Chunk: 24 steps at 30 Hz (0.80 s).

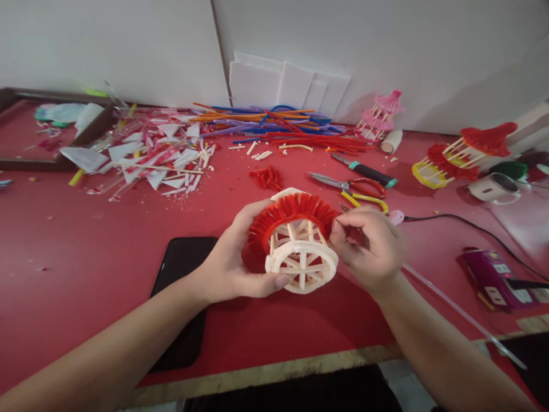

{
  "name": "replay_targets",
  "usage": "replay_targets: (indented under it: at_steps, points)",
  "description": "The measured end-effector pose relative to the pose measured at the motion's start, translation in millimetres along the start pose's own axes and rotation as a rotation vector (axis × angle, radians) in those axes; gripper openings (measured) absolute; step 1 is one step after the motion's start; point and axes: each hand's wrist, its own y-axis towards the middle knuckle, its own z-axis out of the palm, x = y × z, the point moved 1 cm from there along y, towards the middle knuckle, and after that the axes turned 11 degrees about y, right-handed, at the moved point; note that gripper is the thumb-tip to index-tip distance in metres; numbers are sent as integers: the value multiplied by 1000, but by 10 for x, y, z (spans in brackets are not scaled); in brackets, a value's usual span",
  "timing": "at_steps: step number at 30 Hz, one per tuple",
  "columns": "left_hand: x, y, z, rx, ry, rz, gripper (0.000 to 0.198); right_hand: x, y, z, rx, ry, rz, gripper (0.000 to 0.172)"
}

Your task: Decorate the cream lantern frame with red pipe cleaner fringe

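Observation:
My left hand (234,260) is wrapped round a small round lantern-like frame (300,260) of cream sticks, tipped on its side above the red table (86,252). A fringe of short red straw pieces (291,209) rings its upper rim. My right hand (371,246) is closed in a pinch against the right edge of that red fringe; what its fingertips hold is too small to make out.
A black phone (182,269) lies under my left wrist. Behind the frame lie loose red straw bits (266,177), scissors (349,184), yellow-handled pliers (364,200), a heap of coloured straws (274,123), paper scraps (150,154) and finished models (461,151). A cable (472,226) and a purple device (493,280) lie right.

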Motion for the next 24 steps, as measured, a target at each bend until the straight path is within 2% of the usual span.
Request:
replay_targets:
  at_steps: [3, 7, 9, 12, 18, 24]
  points:
    - [-4, 7, -8, -11, 16, 6, 91, -1, 8, 1, 14, -4, -8, 11]
    - [-12, 18, -7, -22, 42, 30, 91, 17, 29, 8, 27, 75, 154, 7]
    - [-12, 21, -6, -22, 55, 39, 92, 26, 34, 13, 21, 107, 189, 6]
    - [-1, 24, -9, -20, 76, 47, 92, 21, 32, 19, 31, 114, 184, 8]
    - [8, 22, -12, -17, 102, 46, 90, 2, 22, 11, 35, 52, 60, 8]
    - [-4, 24, -6, -26, 131, 70, 92, 17, 33, 6, 37, 117, 184, 6]
